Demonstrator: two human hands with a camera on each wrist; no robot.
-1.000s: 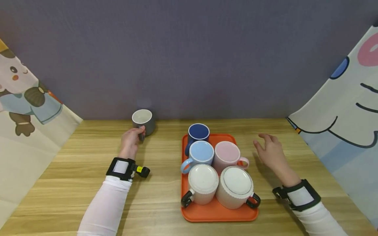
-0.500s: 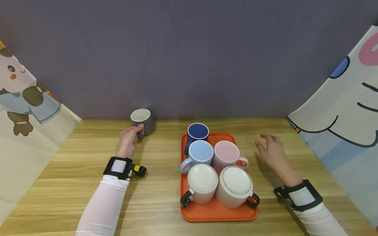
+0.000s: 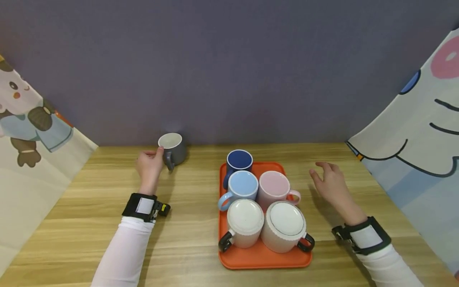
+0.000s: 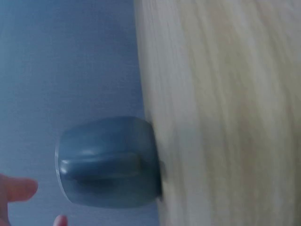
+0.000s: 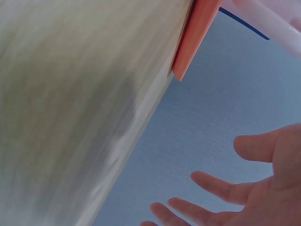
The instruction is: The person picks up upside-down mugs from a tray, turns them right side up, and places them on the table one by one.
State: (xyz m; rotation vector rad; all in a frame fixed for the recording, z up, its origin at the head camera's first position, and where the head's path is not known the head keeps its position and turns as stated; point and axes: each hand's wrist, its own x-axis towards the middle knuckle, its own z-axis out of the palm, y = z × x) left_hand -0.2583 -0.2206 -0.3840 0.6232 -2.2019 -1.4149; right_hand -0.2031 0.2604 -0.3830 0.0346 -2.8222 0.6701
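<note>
On the orange tray [image 3: 263, 261], 5 mugs are packed close together, the 2 nearest ones turned upside down. Beside the tray, the right hand [image 3: 331, 184] is held just above the counter [image 3: 193, 239], fingers relaxed and grasping nothing. Farther back, the left hand [image 3: 150, 165] touches the grey mug [image 3: 173, 146], fingers loosened. That mug stands upright near the wall, apparently the only 1 not gathered on the tray
</note>
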